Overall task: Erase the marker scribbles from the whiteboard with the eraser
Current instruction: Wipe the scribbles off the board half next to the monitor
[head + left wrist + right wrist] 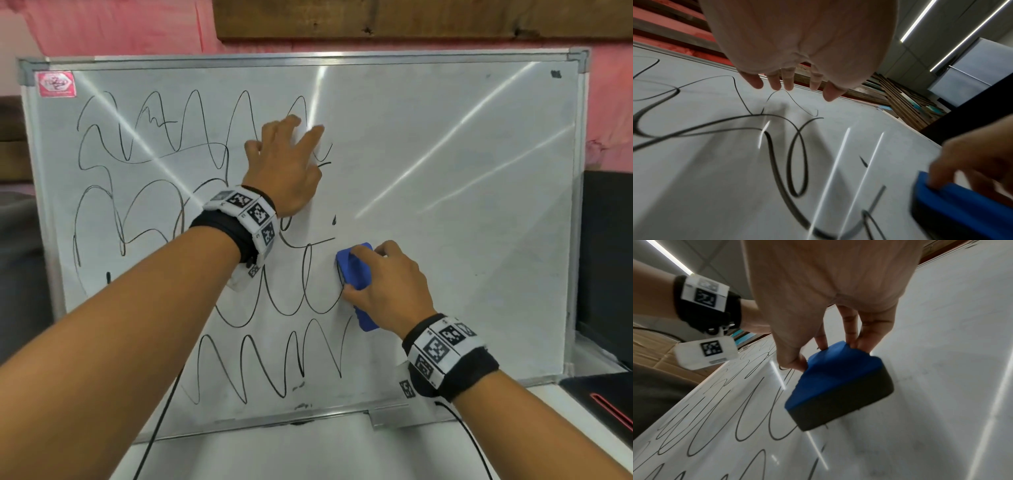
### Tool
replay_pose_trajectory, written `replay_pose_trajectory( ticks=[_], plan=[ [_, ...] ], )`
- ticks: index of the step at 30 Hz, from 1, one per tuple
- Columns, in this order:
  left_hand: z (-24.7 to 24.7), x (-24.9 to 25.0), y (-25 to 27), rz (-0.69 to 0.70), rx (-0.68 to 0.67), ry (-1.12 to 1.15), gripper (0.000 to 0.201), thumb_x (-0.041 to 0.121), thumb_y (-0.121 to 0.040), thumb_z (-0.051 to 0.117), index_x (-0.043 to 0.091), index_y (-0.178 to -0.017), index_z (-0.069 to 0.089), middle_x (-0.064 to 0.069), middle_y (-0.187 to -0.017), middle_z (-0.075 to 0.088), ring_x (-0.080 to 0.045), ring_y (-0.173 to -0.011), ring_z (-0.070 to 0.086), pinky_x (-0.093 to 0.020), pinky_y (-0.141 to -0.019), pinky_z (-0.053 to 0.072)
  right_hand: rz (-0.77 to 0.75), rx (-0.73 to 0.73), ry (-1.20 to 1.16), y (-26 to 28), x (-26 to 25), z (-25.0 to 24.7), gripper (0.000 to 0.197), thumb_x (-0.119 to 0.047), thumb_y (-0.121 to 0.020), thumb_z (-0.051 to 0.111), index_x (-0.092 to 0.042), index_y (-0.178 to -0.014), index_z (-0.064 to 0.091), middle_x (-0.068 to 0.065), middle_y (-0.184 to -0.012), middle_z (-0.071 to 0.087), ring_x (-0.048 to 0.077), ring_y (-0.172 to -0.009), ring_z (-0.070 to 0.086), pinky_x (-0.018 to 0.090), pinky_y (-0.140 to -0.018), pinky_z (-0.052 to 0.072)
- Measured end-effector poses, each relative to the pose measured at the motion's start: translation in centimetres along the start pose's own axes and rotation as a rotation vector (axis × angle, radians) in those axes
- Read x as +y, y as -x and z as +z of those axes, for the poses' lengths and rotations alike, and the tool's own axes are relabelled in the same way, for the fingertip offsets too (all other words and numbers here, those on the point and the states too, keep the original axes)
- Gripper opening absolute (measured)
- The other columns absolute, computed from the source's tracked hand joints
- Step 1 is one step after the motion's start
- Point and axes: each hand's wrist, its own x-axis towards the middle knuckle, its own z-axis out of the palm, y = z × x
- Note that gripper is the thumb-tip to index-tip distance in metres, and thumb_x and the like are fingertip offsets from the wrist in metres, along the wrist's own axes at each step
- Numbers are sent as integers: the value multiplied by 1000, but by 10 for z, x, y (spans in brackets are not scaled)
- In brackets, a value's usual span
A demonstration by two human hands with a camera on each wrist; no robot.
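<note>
A whiteboard [462, 240] leans upright with black marker scribbles [144, 212] over its left half; the right half is wiped. My right hand [383, 284] grips a blue eraser [356, 270] with a dark felt face [840, 404], pressed flat on the board at the scribbles' right edge. In the right wrist view, thumb and fingers [861, 337] pinch the blue eraser [836, 369] by its sides. My left hand [291, 164] lies flat on the board above, fingers spread. The left wrist view shows those fingertips [789, 82] straight against the whiteboard [715, 162], with the eraser [962, 206] at lower right.
The board stands on a white tabletop [308, 455], held by a metal clip [387, 416] at its lower edge. A dark object with a red line [606, 401] lies at the right. A pink wall and a wooden plank [411, 20] are behind. Black cables [161, 428] hang from both wrists.
</note>
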Motion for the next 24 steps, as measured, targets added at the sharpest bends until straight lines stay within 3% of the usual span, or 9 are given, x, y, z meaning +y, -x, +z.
replay_pose_trajectory(
  ticks=[3, 7, 10, 13, 18, 21, 24],
  plan=[
    [7, 7, 27, 15, -1, 50, 59, 34, -90, 45, 23, -148, 40, -13, -146, 37, -36, -130, 34, -53, -99, 34, 6, 22, 2, 0, -2, 0, 55, -51, -81, 68, -33, -131, 52, -1, -109, 46, 21, -83, 51, 28, -68, 42],
    [18, 23, 74, 58, -4, 236, 52, 32, -89, 52, 21, -140, 48, -8, -119, 48, -26, -104, 50, -45, -83, 49, 3, -46, 4, 23, 2, 17, 58, -50, -81, 69, -34, -133, 49, -2, -106, 44, 21, -80, 50, 28, -65, 43],
    [33, 35, 121, 66, -186, 306, 39, 34, -92, 54, 24, -129, 53, 5, -96, 53, -16, -87, 53, -37, -76, 50, 13, -110, 10, 46, 9, 32, 58, -50, -80, 69, -35, -132, 48, -2, -105, 43, 20, -78, 51, 29, -63, 46],
    [54, 41, 166, 75, -401, 298, 24, 38, -92, 55, 24, -111, 63, 9, -84, 55, -15, -83, 57, -31, -72, 49, 21, -140, 14, 58, 15, 40, 56, -51, -79, 70, -34, -129, 49, -1, -105, 43, 22, -78, 53, 31, -64, 50],
    [84, 44, 232, 74, -727, 271, 25, 43, -91, 56, 25, -105, 66, 8, -83, 58, -12, -78, 50, -29, -71, 48, 20, -126, 22, 53, 16, 38, 59, -50, -77, 72, -33, -128, 48, 2, -109, 43, 26, -80, 54, 35, -68, 51],
    [95, 45, 261, 115, -851, 287, 24, 45, -90, 58, 26, -99, 68, 9, -80, 56, -11, -77, 48, -29, -72, 47, 21, -110, 1, 52, 13, 40, 59, -49, -76, 73, -32, -127, 48, 2, -108, 43, 26, -79, 53, 36, -67, 52],
    [103, 46, 281, 145, -951, 257, 23, 47, -90, 59, 26, -94, 65, 6, -87, 58, -14, -84, 50, -30, -75, 44, 1, -208, 22, 69, 15, 55, 62, -50, -74, 73, -35, -128, 46, 1, -108, 42, 26, -79, 55, 37, -68, 54]
  ],
)
